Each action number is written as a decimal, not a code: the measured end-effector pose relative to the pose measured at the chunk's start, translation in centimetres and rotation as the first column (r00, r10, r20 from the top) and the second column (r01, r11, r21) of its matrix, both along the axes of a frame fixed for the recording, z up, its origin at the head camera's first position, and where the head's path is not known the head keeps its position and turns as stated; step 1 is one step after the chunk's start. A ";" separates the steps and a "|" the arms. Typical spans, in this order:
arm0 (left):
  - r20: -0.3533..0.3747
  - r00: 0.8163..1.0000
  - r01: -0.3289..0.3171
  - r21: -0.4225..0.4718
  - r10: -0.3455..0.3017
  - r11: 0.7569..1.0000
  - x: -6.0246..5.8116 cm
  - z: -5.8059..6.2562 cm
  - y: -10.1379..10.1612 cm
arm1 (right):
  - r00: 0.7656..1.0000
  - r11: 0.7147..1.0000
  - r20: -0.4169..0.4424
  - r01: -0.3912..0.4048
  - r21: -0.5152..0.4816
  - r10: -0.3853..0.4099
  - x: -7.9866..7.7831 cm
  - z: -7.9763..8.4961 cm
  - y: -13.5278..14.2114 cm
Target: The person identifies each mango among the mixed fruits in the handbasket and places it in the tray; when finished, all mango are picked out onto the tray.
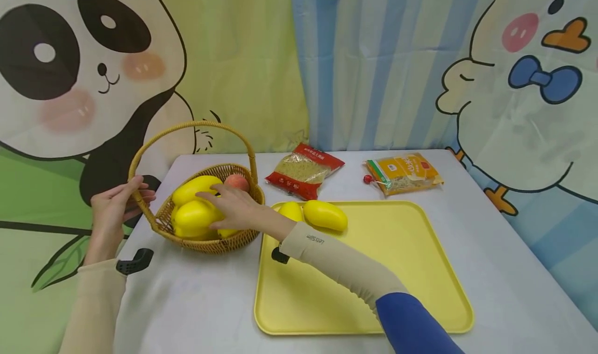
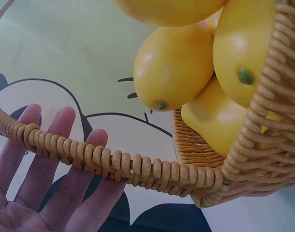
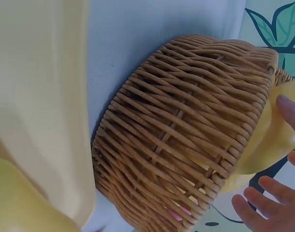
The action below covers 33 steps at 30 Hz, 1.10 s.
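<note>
A wicker basket (image 1: 219,246) stands on the left of the table, holding several yellow mangoes (image 1: 192,218) and a reddish peach (image 1: 236,181). My left hand (image 1: 109,206) holds the left side of its arched handle (image 2: 109,162), fingers behind the cane and thumb at the near side. Over the mangoes reaches my right hand (image 1: 237,207), its fingers spread. In the right wrist view those fingers (image 3: 263,200) are beside the basket rim, with nothing gripped; whether a fingertip touches a mango I cannot tell. Two more mangoes (image 1: 325,215) lie in the yellow tray (image 1: 374,286), at its far left corner.
Behind the tray lie a red-and-clear food packet (image 1: 304,170) and an orange packet (image 1: 404,173), with a small red ball (image 1: 368,179) beside the latter. A printed curtain (image 1: 374,58) hangs behind the white table (image 1: 504,271). My right forearm crosses the tray.
</note>
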<state>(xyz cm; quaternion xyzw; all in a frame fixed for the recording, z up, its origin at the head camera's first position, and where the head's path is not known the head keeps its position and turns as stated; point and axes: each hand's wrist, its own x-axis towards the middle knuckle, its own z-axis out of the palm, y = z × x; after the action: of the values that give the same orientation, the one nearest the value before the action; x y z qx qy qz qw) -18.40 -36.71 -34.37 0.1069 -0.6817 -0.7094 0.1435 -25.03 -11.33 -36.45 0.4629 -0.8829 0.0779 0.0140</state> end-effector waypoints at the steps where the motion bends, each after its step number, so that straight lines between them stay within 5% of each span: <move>1: -0.004 1.000 0.001 0.003 -0.001 1.000 0.0 0.0 0.0 | 1.000 1.000 0.001 0.003 0.004 -0.003 0.0 -0.1 -0.2; 9: -0.005 1.000 0.007 0.013 -0.006 1.000 0.0 0.0 -0.1 | 0.995 1.000 0.100 -0.015 0.014 0.014 0.1 -0.6 -1.1; 22: -0.010 0.999 0.033 0.022 -0.033 0.999 -0.2 0.0 -0.3 | 0.998 0.998 0.007 -0.058 -0.025 0.058 -0.2 -0.8 -1.1; 33: -0.002 0.999 0.041 -0.006 -0.041 0.999 -0.4 -0.2 -0.4 | 1.000 0.999 0.028 0.002 -0.053 0.000 -0.8 1.3 1.5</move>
<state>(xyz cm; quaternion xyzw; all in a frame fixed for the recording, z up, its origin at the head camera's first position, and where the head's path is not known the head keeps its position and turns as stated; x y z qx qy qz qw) -18.77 -37.06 -34.55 0.0919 -0.6857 -0.7102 0.1302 -25.80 -9.84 -35.18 0.4608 -0.8808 0.1080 0.0138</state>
